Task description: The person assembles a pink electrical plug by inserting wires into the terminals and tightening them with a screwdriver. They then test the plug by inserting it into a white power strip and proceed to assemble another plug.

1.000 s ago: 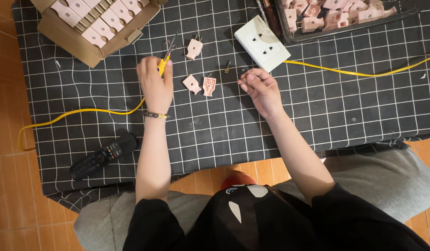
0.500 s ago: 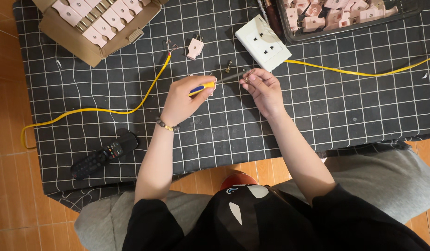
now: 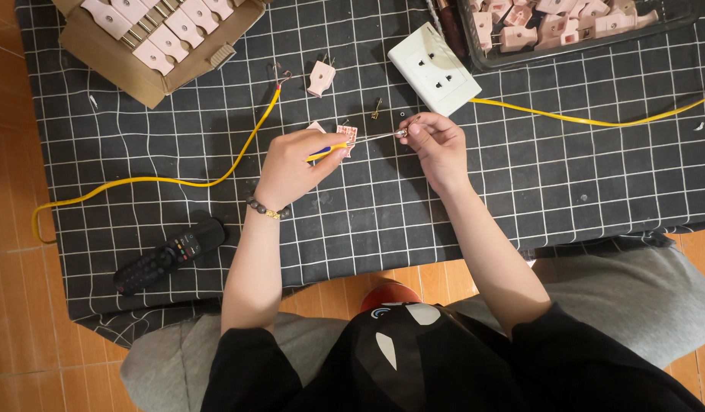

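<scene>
Spread over the counter, a black grid-patterned cloth carrying a cardboard box of pink plugs at top left, a clear tray of pink plug parts at top right, a white double socket and a yellow cable trailing left. Near the front edge, a black remote control. At centre, left hand clamped on a yellow-handled screwdriver, its tip meeting a small metal screw pinched in the fingers of the right hand, just above loose pink plug halves.
</scene>
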